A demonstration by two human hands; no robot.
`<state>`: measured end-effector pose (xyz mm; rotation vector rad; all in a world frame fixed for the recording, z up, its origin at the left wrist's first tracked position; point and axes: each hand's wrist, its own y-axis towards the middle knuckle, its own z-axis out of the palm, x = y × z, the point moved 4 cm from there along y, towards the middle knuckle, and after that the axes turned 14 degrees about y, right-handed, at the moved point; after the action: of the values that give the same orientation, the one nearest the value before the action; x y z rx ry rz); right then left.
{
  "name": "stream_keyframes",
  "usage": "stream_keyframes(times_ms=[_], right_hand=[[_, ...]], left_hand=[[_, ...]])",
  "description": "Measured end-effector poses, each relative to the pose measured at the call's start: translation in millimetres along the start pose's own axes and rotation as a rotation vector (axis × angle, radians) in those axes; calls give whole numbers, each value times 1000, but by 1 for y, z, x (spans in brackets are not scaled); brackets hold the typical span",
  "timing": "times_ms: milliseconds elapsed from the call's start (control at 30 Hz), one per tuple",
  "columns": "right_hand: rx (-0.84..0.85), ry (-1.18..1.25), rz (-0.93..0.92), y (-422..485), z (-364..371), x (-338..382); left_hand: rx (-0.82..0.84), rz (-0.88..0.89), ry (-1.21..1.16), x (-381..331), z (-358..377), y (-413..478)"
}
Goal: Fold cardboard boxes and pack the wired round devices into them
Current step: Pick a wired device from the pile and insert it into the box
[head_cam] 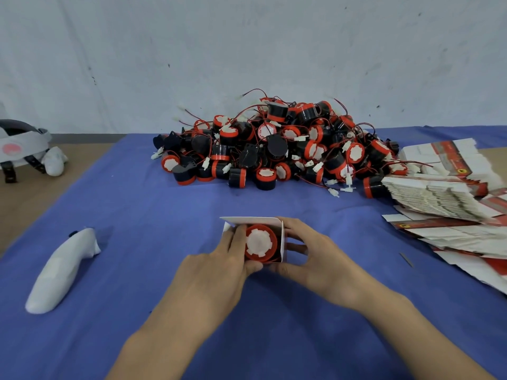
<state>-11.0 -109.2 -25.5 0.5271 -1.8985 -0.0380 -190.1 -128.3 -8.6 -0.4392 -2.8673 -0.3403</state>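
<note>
Seating the red-rimmed round device (260, 244) in my small white cardboard box (251, 221), left hand (219, 270) and right hand (310, 256) fingers curled round its sides. I'd tuck any loose wire before closing.

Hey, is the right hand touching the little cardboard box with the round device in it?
Touching. In the head view the right hand grips the cardboard box by its side wall, fingers pressed against it.

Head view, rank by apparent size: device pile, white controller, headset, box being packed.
1. device pile
2. white controller, nearer the camera
3. headset and box: look similar; headset is cropped by the frame edge and farther off, so unranked.
</note>
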Motion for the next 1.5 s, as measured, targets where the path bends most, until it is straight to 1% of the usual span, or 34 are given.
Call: stream_keyframes(times_ms=[100, 200, 433, 500, 700, 900, 1033, 1100, 1300, 1433, 1500], right_hand=[[8, 25, 32, -1, 4, -2], [3, 61, 47, -2, 3, -2], [29, 110, 107, -1, 0, -3], [53, 107, 99, 0, -1, -1], [113, 167, 113, 0, 2, 3], [145, 212, 131, -1, 4, 2], [162, 250, 152, 0, 3, -2], [135, 294, 170, 0, 4, -3], [-85, 377, 195, 3, 23, -11], [-173, 441, 214, 7, 33, -16], [-175, 450, 233, 8, 33, -16]], left_hand=[[17, -25, -4, 1, 3, 0], [0, -42, -51, -1, 8, 3], [-102, -81, -62, 6, 3, 4], [-127, -68, -38, 9, 1, 3], [-120, 39, -119, 9, 3, -5], [-104, 67, -15, 1, -1, -2], [-65, 86, 2, -1, -1, 0], [-51, 91, 17, -3, -1, 0], [-38, 97, 85, -8, -5, -3], [-68, 128, 20, -4, -1, -5], [-106, 121, -88, 5, -2, -5]])
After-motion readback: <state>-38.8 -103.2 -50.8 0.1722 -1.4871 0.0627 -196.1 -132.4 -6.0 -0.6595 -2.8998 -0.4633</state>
